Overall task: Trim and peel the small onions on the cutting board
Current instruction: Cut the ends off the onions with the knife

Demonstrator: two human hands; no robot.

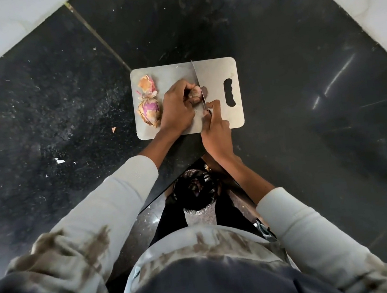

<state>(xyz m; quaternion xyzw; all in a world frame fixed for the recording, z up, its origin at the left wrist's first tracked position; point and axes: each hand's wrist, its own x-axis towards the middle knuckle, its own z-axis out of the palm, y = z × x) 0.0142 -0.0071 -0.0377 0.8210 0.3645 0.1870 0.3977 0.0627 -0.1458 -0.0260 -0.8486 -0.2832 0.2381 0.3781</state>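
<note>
A grey cutting board (212,70) lies on the black counter. My left hand (176,106) presses a small onion (194,92) down at the board's middle. My right hand (214,128) grips a knife (197,82) by its handle, and the blade stands edge-down against the onion's right end. A small dark cut piece (204,91) lies just right of the blade. A second onion (149,110), purple with papery skin, rests at the board's left edge. Loose peel (147,85) lies above it.
The black stone counter (302,82) surrounds the board, with skin flecks (114,129) scattered on its left. White tiled wall borders the top corners. Below the counter edge stands a bin (197,195) lined with a dark bag, between my arms.
</note>
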